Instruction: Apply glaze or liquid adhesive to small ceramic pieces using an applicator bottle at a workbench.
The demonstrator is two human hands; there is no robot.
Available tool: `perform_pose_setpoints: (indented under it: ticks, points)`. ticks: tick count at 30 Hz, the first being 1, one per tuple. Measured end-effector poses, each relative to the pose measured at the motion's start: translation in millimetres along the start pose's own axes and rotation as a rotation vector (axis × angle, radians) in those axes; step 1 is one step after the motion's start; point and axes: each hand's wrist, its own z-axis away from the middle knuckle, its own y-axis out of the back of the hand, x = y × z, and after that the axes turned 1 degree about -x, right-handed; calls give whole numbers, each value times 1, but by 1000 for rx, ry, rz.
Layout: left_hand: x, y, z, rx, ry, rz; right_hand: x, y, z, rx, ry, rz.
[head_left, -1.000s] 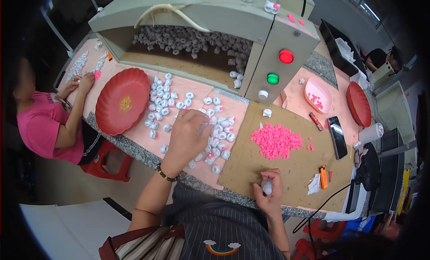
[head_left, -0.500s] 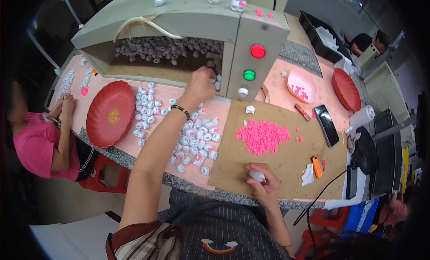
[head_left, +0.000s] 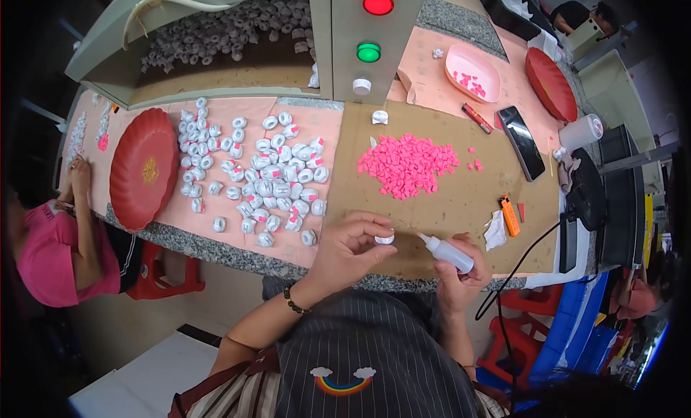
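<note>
Using its fingertips, the left hand (head_left: 350, 250) pinches a white piece (head_left: 385, 239) — the right hand (head_left: 464, 278) grips a bottle (head_left: 449, 253).

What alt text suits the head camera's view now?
A worker's left hand pinches a small white piece while the right hand holds a squeeze bottle pointed toward it. Beyond lie many rounded pieces and a pink heap, with a grey machine behind.

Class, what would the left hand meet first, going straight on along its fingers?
The left hand would probably meet the nozzle of the white bottle held in the right hand, though depth is unclear.
</note>
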Motion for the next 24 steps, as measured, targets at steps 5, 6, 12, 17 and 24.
perform_pose_setpoints:
  ticks: [5, 6, 12, 17, 24]
  points:
    - [-10, -5, 1, 27, -8, -101, -8, 7, 3, -83, 134, 251]
    - [-8, -7, 1, 47, 41, -35, -8, 5, 4, -90, 167, 279]
    - [-14, -8, 3, 105, 21, -35, -12, 3, 2, -137, 234, 347]
    - [-17, -9, 2, 103, -12, -49, -10, 2, 2, -176, 231, 369]
    - [-20, -7, 3, 79, -19, -70, -9, 2, 2, -168, 235, 348]
